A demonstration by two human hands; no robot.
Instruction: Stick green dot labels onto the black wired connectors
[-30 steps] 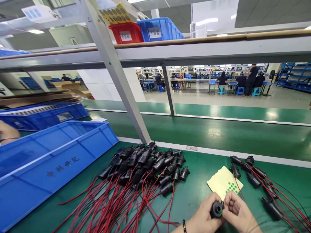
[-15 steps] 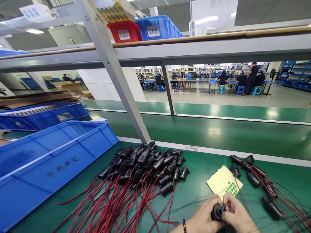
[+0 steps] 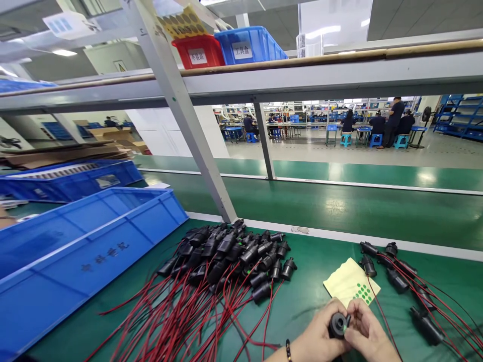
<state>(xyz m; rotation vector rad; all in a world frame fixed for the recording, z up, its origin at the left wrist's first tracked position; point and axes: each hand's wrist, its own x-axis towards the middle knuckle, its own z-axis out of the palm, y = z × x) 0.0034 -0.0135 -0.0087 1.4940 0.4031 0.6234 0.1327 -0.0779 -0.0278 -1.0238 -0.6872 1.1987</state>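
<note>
Grip barely changing: left hand (image 3: 315, 338) is clasping part (image 3: 337, 324), right hand (image 3: 369, 334) is still pinching its rim, likely pressing green dot (image 3: 344, 327) on.

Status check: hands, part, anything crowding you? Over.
Left hand and right hand both grip one black part. Sticker sheet just beyond. Big wired pile left, smaller batch right, both clear of the hands.
</note>
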